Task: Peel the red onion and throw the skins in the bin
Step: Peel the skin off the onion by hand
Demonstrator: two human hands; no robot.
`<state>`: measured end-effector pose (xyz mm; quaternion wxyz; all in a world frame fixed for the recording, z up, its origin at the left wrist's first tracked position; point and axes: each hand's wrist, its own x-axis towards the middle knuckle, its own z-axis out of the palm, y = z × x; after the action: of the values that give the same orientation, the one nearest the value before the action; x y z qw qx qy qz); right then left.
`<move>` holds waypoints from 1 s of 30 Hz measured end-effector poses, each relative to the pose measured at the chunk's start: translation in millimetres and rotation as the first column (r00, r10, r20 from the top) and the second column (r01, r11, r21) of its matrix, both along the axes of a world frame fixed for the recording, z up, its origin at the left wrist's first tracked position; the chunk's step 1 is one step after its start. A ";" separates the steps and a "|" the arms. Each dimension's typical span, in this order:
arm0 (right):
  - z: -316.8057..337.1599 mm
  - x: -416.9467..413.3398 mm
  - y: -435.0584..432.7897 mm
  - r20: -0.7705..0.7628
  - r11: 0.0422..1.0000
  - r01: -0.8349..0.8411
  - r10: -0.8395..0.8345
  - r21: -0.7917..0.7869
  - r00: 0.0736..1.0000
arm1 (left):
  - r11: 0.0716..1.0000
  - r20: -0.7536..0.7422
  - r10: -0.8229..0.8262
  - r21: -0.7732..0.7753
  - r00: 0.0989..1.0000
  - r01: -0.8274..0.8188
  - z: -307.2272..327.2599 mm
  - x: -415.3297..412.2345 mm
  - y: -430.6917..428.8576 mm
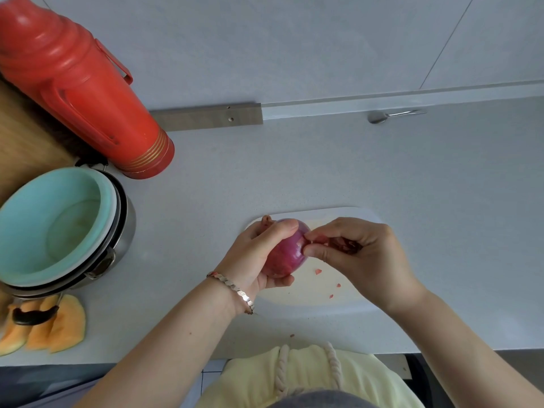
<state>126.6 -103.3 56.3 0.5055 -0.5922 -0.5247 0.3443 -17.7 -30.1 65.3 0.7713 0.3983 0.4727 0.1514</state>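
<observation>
While left hand [253, 254] cups the red onion [287, 254] above the cutting board [312, 293] on the counter [412, 178], right hand [356, 257] pinches a skin flap, grip clamped: mid-peel, next likely pull it free; bin unseen.

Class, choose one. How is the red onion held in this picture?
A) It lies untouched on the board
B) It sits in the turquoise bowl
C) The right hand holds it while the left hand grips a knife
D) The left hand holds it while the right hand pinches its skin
D: the left hand grips the red onion above the cutting board, and the right hand pinches the skin at its end.
</observation>
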 end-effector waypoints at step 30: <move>1.1 1.1 -7.0 0.235 0.988 -0.140 0.122 0.062 0.964 | 0.909 0.000 0.054 -0.413 0.999 -0.050 -3.3 -4.0 2.2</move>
<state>127.7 -110.4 57.4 0.4400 -0.5719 -0.6308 0.2854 -21.8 -27.9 62.0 0.8364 0.2130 0.5001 0.0709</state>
